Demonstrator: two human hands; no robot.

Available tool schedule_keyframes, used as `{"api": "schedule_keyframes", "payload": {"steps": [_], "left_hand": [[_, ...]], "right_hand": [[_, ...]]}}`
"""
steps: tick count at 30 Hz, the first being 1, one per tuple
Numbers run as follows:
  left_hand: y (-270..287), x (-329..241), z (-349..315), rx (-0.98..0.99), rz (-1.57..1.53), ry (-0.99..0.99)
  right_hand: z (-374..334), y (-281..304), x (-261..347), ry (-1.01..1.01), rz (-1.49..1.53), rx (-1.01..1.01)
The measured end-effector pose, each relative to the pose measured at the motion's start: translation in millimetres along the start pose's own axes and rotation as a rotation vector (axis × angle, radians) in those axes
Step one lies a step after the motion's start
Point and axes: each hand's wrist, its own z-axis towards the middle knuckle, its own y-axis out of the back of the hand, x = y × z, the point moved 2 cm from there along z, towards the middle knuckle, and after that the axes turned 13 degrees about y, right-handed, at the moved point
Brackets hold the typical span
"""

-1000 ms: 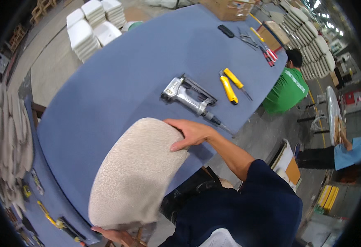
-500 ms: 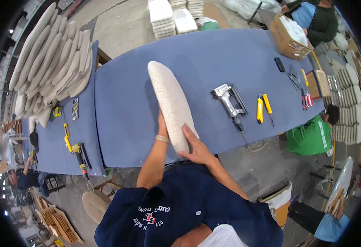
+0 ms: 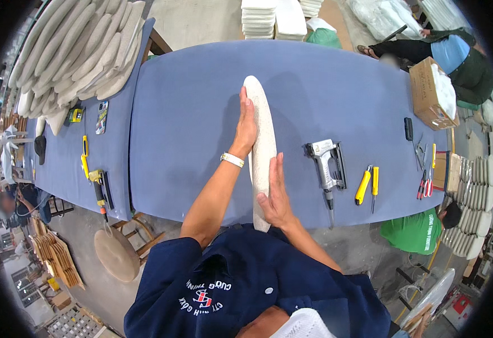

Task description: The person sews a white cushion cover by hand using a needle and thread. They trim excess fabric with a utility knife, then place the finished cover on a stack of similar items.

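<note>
A beige fabric-covered seat cushion [image 3: 264, 135] stands on its narrow edge on the blue-covered table, its near end close to my body. My left hand [image 3: 246, 121] presses along its left side toward the far end, fingers straight and wrist in a pale band. Against the right side, nearer me, lies my right hand [image 3: 277, 197], fingers extended along the fabric. The cushion is held between both palms, and its underside is hidden. To the right of it a silver staple gun [image 3: 326, 163] rests on the table.
Right of the staple gun lie a yellow utility knife [image 3: 363, 186] and a yellow-handled screwdriver [image 3: 375, 188]. Scissors [image 3: 428, 186] and a cardboard box [image 3: 432, 93] are farther right. A stack of cushions [image 3: 83, 50] fills the left table, near another stapler [image 3: 100, 188]. Other people work around.
The cushion has turned from a tilted, slanting pose to more upright and edge-on. My left hand has slid up to its far part; my right hand has flattened along its side.
</note>
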Motion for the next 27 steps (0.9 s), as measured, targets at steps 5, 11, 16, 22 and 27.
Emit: {"api": "schedule_keyframes", "payload": {"steps": [5,11,16,22,27], "left_hand": [[-5,0,-1,-0.056,0.025,0.009],[-2,3,-4,-0.086,0.033,0.052],[-4,6,-16,-0.059,0.088,0.065],[-17,12,-83,-0.108,0.425,-0.072],[-20,29,-79,-0.025,0.27,-0.108]], "right_hand": [[45,-1,-24,-0.024,-0.003,-0.012],[182,-10,-124,-0.022,0.145,0.005],[232,-5,-185,-0.285,0.489,0.009],[131,0,-137,-0.217,0.448,-0.098],[-1,-11,-69,-0.32,0.411,-0.223]]}}
